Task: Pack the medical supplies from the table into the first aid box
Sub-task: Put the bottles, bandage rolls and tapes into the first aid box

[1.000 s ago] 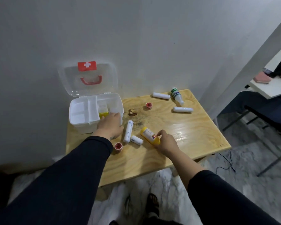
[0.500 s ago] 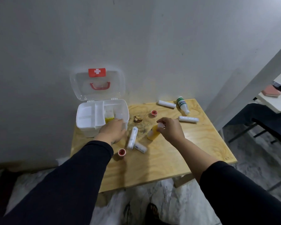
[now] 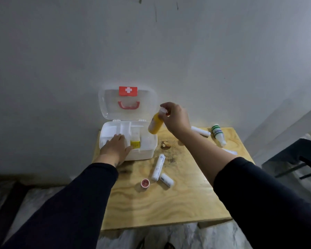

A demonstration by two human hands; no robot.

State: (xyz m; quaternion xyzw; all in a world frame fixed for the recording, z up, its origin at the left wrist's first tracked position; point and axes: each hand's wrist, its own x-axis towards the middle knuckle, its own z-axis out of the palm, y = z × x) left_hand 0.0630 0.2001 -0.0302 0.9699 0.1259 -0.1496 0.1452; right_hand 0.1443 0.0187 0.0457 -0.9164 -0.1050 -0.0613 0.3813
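1. My right hand (image 3: pixel 176 117), centre frame, pinches the yellow bottle (image 3: pixel 155 124) by its white cap; it hangs near-upright, base down-left.
2. The first aid box (image 3: pixel 142 151) opening lies directly below-left of it.
3. My left hand (image 3: pixel 115 147) rests fingers together, flat on the box's left side.

Your white first aid box (image 3: pixel 142 153) sits open at frame centre, lid upright; a yellow bottle (image 3: pixel 155 125) hangs tilted above its right edge. White rolls (image 3: pixel 158 167) lie lower right of it.
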